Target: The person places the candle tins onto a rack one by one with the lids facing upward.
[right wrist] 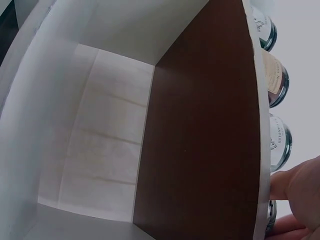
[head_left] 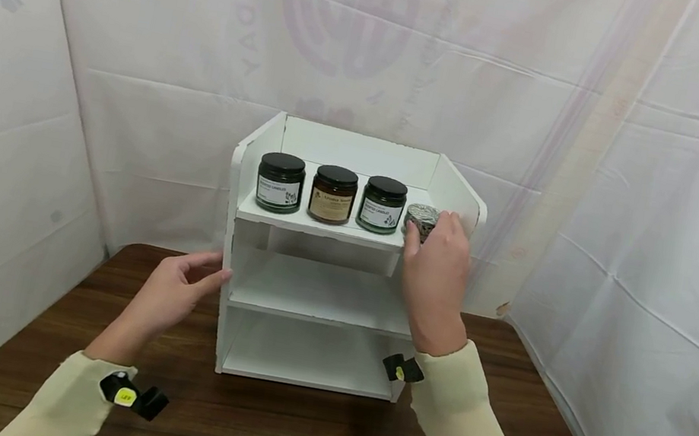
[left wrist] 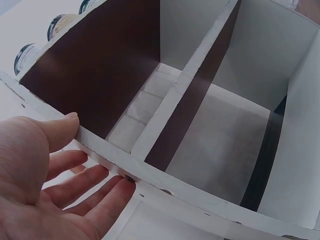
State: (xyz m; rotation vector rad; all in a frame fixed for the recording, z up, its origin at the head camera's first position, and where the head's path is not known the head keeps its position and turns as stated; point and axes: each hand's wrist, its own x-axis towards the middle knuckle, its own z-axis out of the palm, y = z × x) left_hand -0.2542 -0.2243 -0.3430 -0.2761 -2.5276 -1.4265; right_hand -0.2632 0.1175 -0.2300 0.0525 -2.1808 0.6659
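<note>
Three candle jars with black lids stand in a row on the top of a white three-tier shelf (head_left: 340,234): a dark green one (head_left: 280,183), an amber one (head_left: 332,194) and another green one (head_left: 382,206). Right of them sits a low round patterned tin (head_left: 422,215). My right hand (head_left: 440,272) holds this tin between thumb and fingers; in the right wrist view the hand hides much of it. At the shelf's left side, my left hand (head_left: 185,287) rests its thumb on the panel's front edge, with relaxed fingers against the outside.
The shelf stands on a dark brown wooden table (head_left: 286,431). White curtain-like sheets (head_left: 174,65) hang behind and on both sides. A raised side panel (head_left: 463,191) borders the top tier at the right. Below are the middle tier (head_left: 320,290) and bottom tier (head_left: 308,358).
</note>
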